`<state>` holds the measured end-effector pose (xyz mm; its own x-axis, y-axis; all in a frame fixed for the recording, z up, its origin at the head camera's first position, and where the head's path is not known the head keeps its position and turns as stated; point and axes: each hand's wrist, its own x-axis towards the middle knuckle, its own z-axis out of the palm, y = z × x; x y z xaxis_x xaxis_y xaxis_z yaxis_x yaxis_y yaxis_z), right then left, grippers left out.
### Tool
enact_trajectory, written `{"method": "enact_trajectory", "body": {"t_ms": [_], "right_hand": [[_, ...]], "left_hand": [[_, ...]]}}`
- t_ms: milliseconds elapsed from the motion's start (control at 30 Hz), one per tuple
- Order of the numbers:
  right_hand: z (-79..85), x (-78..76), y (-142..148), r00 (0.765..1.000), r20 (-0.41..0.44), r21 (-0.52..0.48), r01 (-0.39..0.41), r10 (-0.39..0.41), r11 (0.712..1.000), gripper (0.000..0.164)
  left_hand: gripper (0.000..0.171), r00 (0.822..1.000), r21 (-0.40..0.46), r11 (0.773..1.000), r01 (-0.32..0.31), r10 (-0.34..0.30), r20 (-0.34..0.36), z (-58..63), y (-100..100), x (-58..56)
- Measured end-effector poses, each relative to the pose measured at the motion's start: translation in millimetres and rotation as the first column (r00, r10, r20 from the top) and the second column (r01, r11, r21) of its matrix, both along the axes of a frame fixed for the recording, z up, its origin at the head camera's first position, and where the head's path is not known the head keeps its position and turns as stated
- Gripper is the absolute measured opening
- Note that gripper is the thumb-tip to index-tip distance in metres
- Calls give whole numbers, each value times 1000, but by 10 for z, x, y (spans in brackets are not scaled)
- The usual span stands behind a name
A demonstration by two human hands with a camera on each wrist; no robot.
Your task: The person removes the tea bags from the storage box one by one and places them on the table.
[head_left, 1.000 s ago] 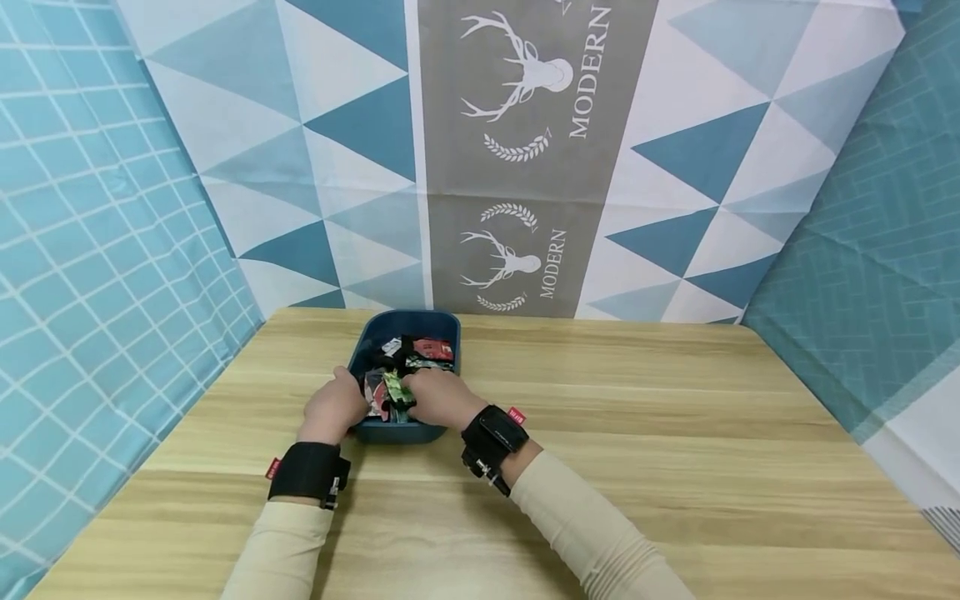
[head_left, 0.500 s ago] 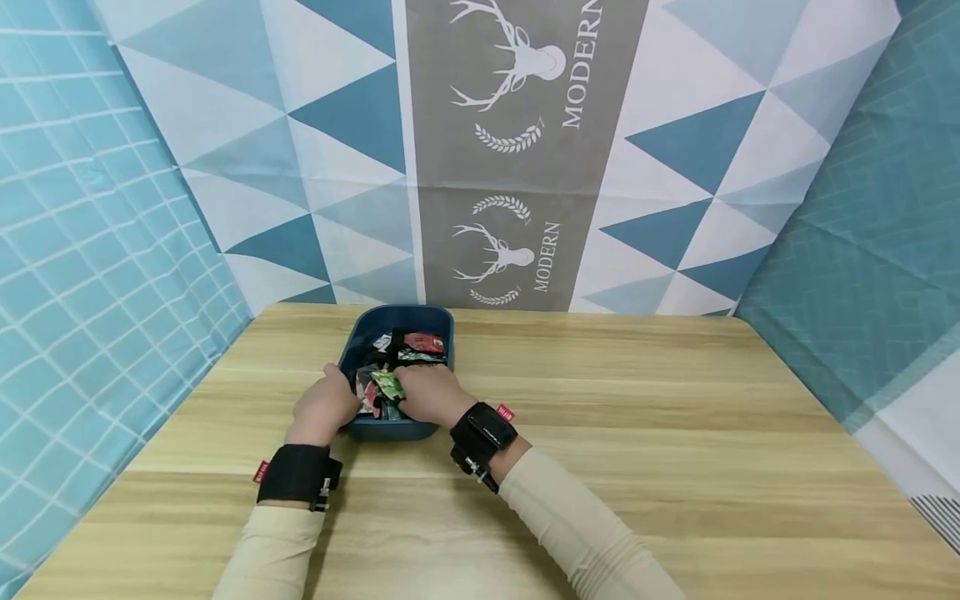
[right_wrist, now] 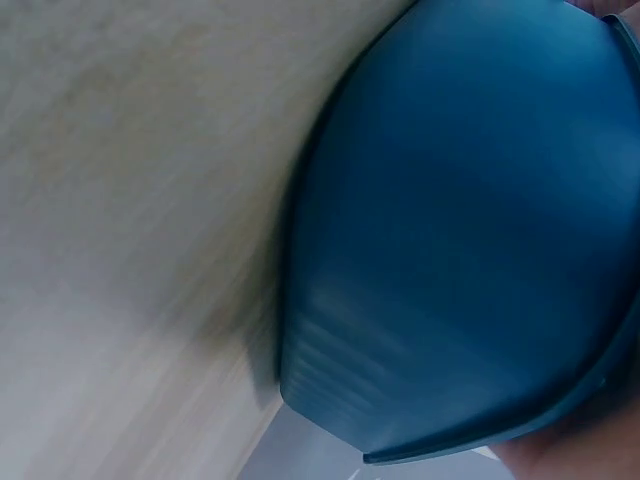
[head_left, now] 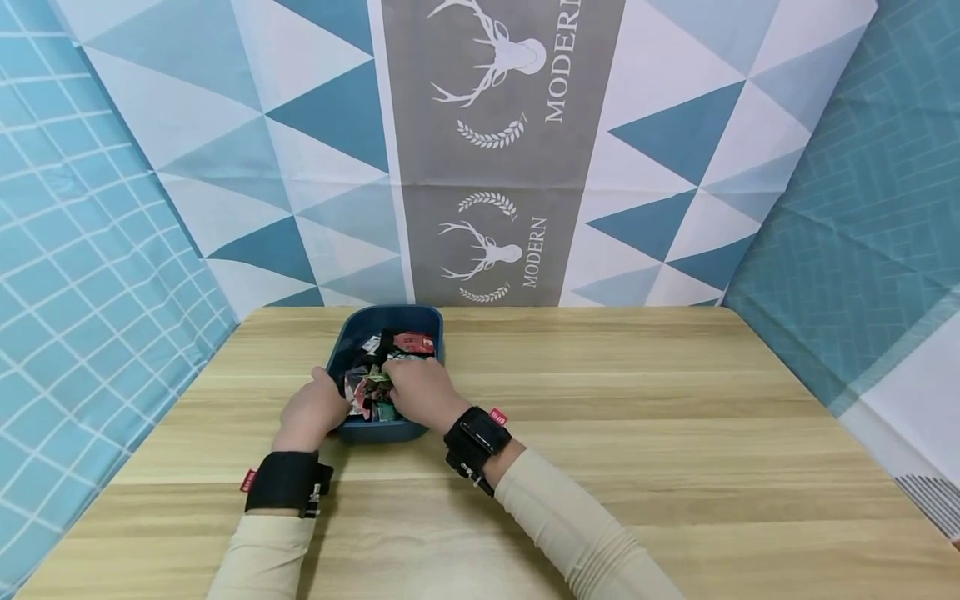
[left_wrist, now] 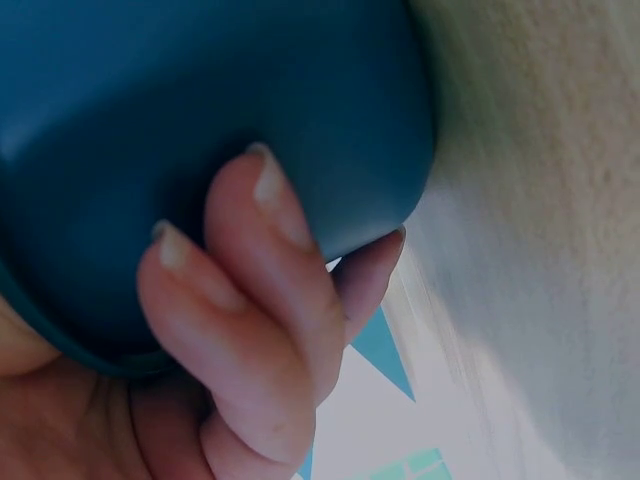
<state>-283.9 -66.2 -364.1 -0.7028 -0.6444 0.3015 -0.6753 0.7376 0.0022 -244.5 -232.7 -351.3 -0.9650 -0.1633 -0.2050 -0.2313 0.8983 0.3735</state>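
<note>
Currently, the left hand (head_left: 309,408) grips the near-left side of a smooth, dark blue, rounded-rectangular bin (head_left: 378,432), fingers curled against its outer wall, as the bin stands upright near the far edge of a pale wood-grained table (head_left: 600,375). The right hand (head_left: 423,390) reaches inside among small, multicoloured packets (head_left: 414,342); its fingertips are hidden, so their spread and any hold cannot be told.
</note>
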Motion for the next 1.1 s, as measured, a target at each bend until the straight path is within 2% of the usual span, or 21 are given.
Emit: {"method": "enact_trajectory", "body": {"t_ms": [100, 400, 533, 767, 967, 1100], "right_hand": [[-32, -25, 19, 998, -69, -61, -10, 6, 998, 26], [34, -48, 88, 988, -140, -180, -85, 60, 980, 22], [119, 0, 108, 990, -121, -186, -99, 77, 978, 24], [302, 73, 187, 996, -64, -168, -71, 61, 983, 25], [436, 28, 259, 994, -95, -196, -70, 53, 978, 25], [463, -52, 350, 993, -115, -217, -39, 14, 975, 26]], "left_hand": [[70, 1000, -6, 1000, 7, -7, -2, -25, 6, -6], [67, 1000, -7, 1000, 4, -4, 11, 2, 37, -43], [67, 1000, -12, 1000, 4, -3, 14, 9, 25, -40], [68, 1000, 14, 1000, -10, 10, 17, -9, 2, -20], [69, 1000, -2, 1000, 2, -2, 10, 17, -22, -32], [69, 1000, 3, 1000, 6, -6, 22, 16, -24, -28]]}}
